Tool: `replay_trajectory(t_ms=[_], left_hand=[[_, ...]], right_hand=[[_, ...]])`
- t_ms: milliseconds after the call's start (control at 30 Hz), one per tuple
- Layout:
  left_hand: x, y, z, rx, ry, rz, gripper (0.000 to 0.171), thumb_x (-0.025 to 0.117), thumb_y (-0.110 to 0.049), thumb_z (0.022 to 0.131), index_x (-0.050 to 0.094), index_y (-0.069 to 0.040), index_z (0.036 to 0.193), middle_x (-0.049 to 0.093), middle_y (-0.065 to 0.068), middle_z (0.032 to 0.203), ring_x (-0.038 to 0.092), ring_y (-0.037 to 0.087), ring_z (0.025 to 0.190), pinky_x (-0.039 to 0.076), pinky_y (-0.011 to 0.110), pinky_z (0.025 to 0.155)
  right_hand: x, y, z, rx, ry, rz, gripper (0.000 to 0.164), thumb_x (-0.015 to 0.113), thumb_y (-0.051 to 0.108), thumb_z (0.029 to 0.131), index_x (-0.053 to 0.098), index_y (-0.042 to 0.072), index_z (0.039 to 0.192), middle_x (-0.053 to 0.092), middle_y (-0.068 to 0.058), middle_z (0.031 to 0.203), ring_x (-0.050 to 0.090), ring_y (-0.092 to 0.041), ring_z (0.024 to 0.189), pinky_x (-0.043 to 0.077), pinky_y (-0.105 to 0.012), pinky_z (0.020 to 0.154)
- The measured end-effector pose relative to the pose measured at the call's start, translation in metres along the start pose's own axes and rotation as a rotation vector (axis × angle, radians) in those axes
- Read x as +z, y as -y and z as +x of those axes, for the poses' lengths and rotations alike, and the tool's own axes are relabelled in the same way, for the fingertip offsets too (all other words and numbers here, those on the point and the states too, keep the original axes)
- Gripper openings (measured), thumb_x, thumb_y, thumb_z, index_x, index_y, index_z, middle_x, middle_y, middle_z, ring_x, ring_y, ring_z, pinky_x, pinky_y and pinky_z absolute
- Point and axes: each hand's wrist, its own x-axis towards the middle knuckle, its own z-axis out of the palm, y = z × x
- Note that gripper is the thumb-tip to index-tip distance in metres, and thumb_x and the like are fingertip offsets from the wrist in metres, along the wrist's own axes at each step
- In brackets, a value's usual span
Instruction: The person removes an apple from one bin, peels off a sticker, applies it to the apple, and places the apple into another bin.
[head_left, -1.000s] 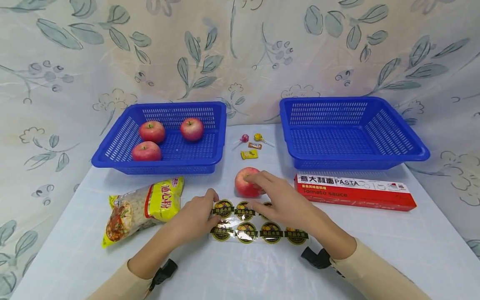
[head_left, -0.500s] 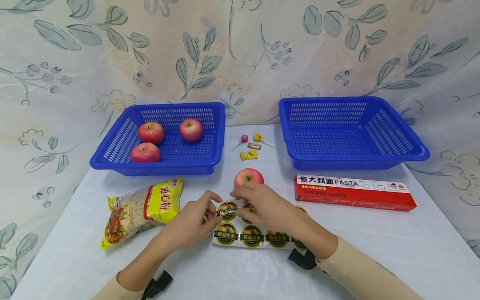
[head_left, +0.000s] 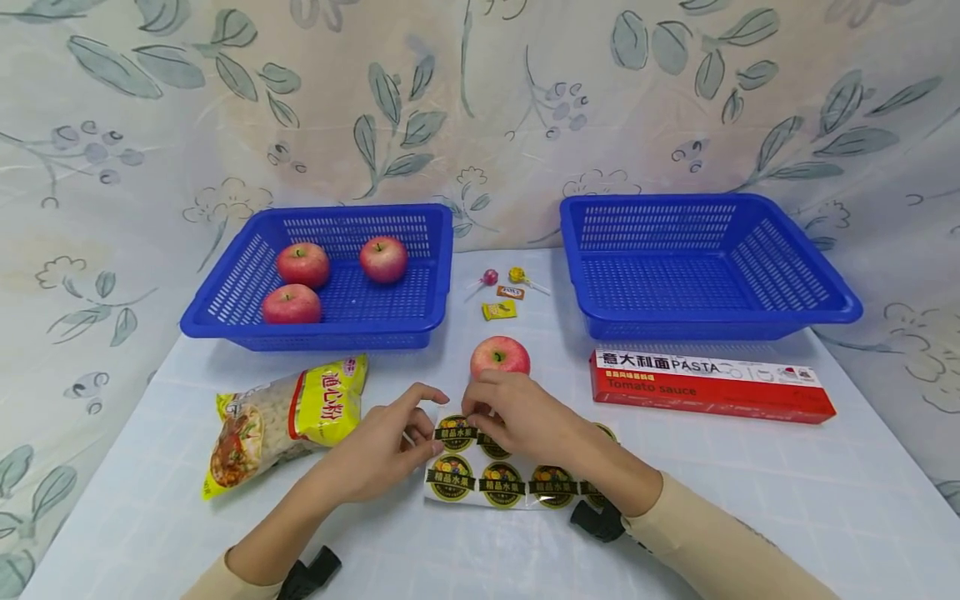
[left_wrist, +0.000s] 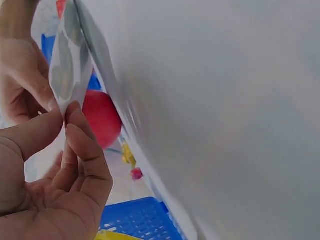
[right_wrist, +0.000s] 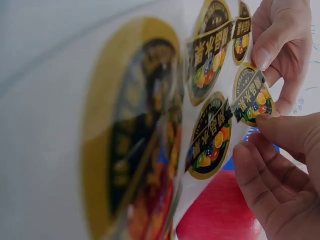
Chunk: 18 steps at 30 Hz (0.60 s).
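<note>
A sheet of round black-and-gold fruit stickers (head_left: pixel 502 485) is raised and tilted over the table. My left hand (head_left: pixel 382 454) pinches its left edge between thumb and index finger, clearly seen in the left wrist view. At the upper left corner sticker (right_wrist: pixel 252 95), my right hand (head_left: pixel 525 417) holds the sheet, its thumb at the sticker's edge and its other fingers curled below. A red apple (head_left: pixel 500 356) sits just behind the right hand, which partly covers it. The right forearm hides part of the sheet's right side.
A blue basket (head_left: pixel 315 340) with 3 apples stands at the back left, another blue basket (head_left: pixel 720 327) at the back right. Two lollipops and small wrapped candies (head_left: pixel 498 310) lie between them. A noodle bag (head_left: pixel 285 417) is on the left, a red pasta box (head_left: pixel 712 387) on the right.
My right hand has left the apple and come down-left to the sheet's upper left corner. The left hand has kept near its place at the edge. The sheet's edge has lifted.
</note>
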Motion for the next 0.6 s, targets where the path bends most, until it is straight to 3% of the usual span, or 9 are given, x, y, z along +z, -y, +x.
replay_trajectory(t_ms=[167, 333, 600], left_hand=[[-0.003, 0.002, 0.001, 0.006, 0.01, 0.004, 0.037, 0.069, -0.013, 0.099, 0.055, -0.014, 0.133, 0.067, -0.009, 0.086, 0.065, 0.005, 0.075, 0.056, 0.025, 0.069], [-0.004, 0.001, 0.001, -0.036, 0.023, 0.051, 0.032, 0.07, -0.016, 0.098, 0.062, -0.01, 0.128, 0.065, -0.01, 0.086, 0.062, 0.003, 0.075, 0.055, 0.024, 0.071], [-0.004, -0.002, -0.004, -0.094, 0.106, 0.204, 0.035, 0.075, -0.025, 0.094, 0.064, -0.008, 0.123, 0.059, -0.011, 0.079, 0.051, 0.003, 0.067, 0.047, 0.024, 0.065]], right_hand=[[-0.001, -0.002, 0.0, 0.02, 0.027, 0.061, 0.001, 0.066, 0.011, 0.1, 0.067, 0.01, 0.099, 0.066, 0.006, 0.093, 0.062, -0.005, 0.086, 0.055, -0.02, 0.08], [-0.003, -0.002, -0.001, 0.052, 0.047, 0.11, 0.001, 0.065, 0.011, 0.101, 0.066, 0.011, 0.1, 0.065, 0.007, 0.089, 0.059, -0.004, 0.081, 0.054, -0.021, 0.077], [-0.016, -0.002, -0.01, 0.086, 0.014, 0.147, 0.004, 0.065, 0.01, 0.1, 0.063, 0.013, 0.1, 0.067, 0.005, 0.089, 0.062, -0.003, 0.081, 0.056, -0.023, 0.074]])
